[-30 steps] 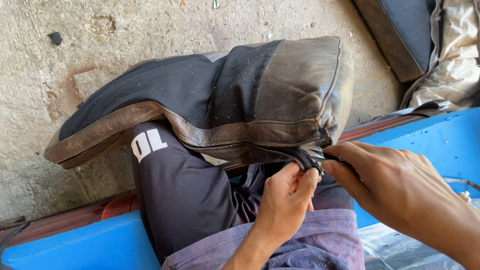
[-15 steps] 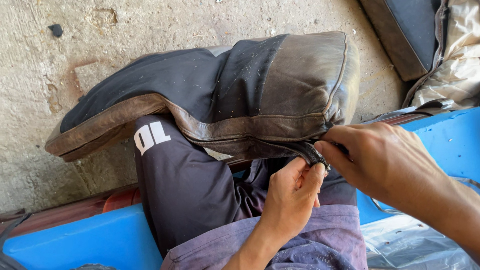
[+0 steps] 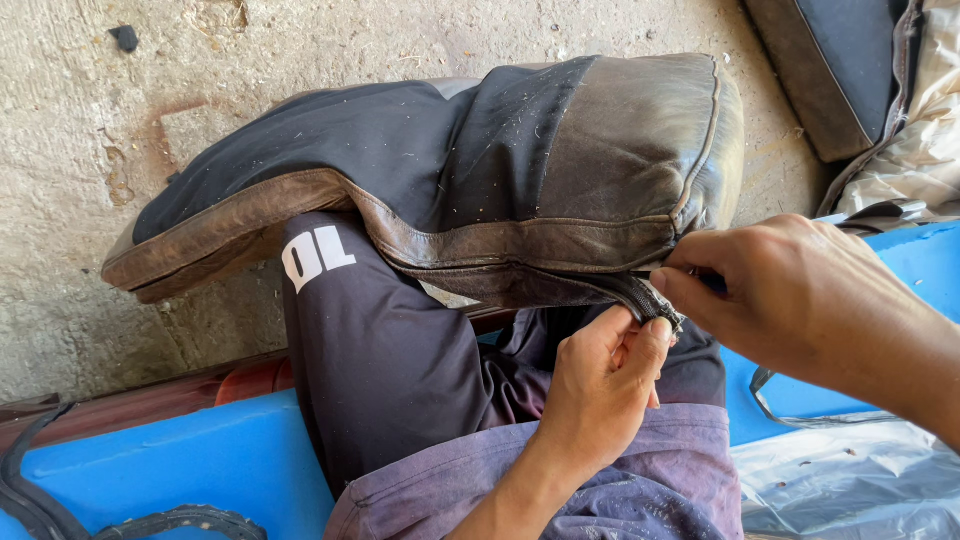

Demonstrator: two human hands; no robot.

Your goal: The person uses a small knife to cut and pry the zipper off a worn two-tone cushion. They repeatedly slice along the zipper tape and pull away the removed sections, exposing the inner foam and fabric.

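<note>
Across the person's knee lies a worn cushion (image 3: 450, 190). Both hands, left hand (image 3: 605, 390) and right hand (image 3: 790, 295), stay pinched on its zipper (image 3: 655, 305), now nearer the corner.

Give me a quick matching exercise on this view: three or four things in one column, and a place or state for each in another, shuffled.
Things:
1. cushion
2. left hand
3. right hand
4. blue surface

Places or states:
A. pinches the cushion's zip seam from the right
B. lies along the bottom, beneath the person's legs
C. rests across the person's knee, black with worn brown leather
D. grips the cushion's lower edge from below, beside the other hand

Pairs: 1-C, 2-D, 3-A, 4-B
</note>
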